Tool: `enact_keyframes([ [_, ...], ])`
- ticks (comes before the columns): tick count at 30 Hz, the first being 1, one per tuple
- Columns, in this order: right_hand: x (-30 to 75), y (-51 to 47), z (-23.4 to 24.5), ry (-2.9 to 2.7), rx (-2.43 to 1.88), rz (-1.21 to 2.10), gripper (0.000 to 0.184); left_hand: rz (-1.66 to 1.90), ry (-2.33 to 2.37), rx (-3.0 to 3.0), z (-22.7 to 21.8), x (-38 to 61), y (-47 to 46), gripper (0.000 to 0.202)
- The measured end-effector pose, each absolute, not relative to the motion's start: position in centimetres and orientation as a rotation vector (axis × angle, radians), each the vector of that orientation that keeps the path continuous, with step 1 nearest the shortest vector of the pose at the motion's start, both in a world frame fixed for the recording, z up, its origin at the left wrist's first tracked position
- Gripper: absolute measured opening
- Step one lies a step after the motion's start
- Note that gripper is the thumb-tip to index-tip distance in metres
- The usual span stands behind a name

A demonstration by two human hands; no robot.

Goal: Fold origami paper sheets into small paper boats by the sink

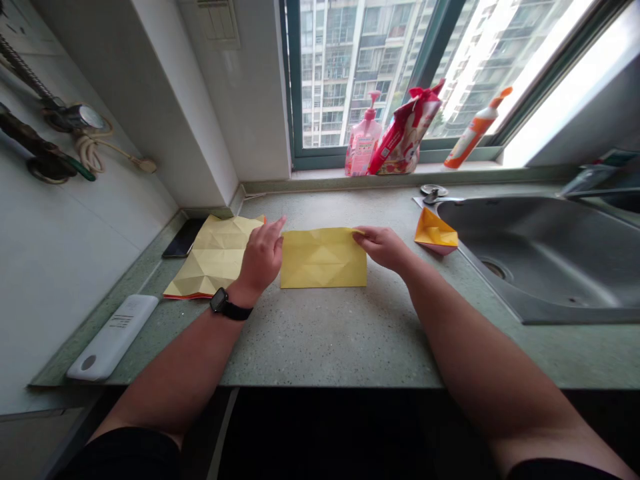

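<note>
Right hand [383, 247] is pinching the far right corner of a creased yellow sheet [323, 259] between thumb and fingers, while the left hand [263, 257] is hovering open, gripping nothing, just beside the sheet's left edge, with a black watch [223, 301] circling its wrist. The step in hand appears to be handling this sheet by its corner as it lies flat on the speckled green counter [330, 340], between the hands and straight ahead of the person. Its long axis is running left to right, along the counter's front edge. Near the left side, a white remote-like bar [113, 337] is lying by the wall. Further on, a second creased sheet [213, 257] is lying left of the hand, beside a dark phone [183, 238]. On the right, a folded paper boat [436, 232] is sitting by the steel sink [545, 260]. A pink pump bottle [363, 140], a red bag [406, 133] and an orange bottle [473, 130] are standing along the window sill.
</note>
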State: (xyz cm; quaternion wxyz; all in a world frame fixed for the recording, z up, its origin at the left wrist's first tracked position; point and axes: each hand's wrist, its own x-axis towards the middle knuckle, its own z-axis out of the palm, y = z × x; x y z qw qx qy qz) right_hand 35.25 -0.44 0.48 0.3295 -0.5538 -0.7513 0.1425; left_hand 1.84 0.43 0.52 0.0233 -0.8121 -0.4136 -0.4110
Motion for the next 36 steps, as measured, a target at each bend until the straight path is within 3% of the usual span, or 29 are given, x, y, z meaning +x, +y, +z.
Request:
enact_keyframes([
  [3, 34.7, -0.4, 0.1, -1.962, -1.535, 0.277, 0.031, -1.238, -1.168, -2.479, 0.8, 2.0, -0.1, 0.045],
  [7, 34.1, -0.4, -0.5, -1.962, -1.596, 0.181, 0.033, -1.003, -0.962, -2.873, -0.1, 2.8, -0.8, 0.034],
  [11, 34.2, -0.3, -1.1, -1.991, -1.607, 0.134, 0.034, -0.591, -1.023, -3.097, -2.0, 3.3, -0.5, 0.049],
  [14, 34.3, -0.1, -1.3, -1.928, -1.62, 0.028, 0.045, -0.453, -1.084, -3.146, -2.7, 3.4, -0.1, 0.05],
  [16, 34.1, -0.2, -1.3, -1.889, -1.571, -0.038, 0.054, -0.454, -1.101, -3.15, -2.7, 3.4, 0.0, 0.049],
  [22, 32.2, -1.1, -1.7, -2.24, -1.374, 0.091, 0.049, -0.409, -1.144, -3.105, -2.0, 3.8, -0.5, 0.047],
  [31, 32.0, -1.4, -2.4, -2.511, -1.498, 0.347, 0.074, -0.538, -1.109, -3.082, -2.4, 3.7, -0.1, 0.051],
  [36, 32.0, -1.6, -2.2, -2.522, -1.526, 0.362, 0.08, -0.711, -0.824, -3.256, -2.6, 3.8, 0.1, 0.032],
])
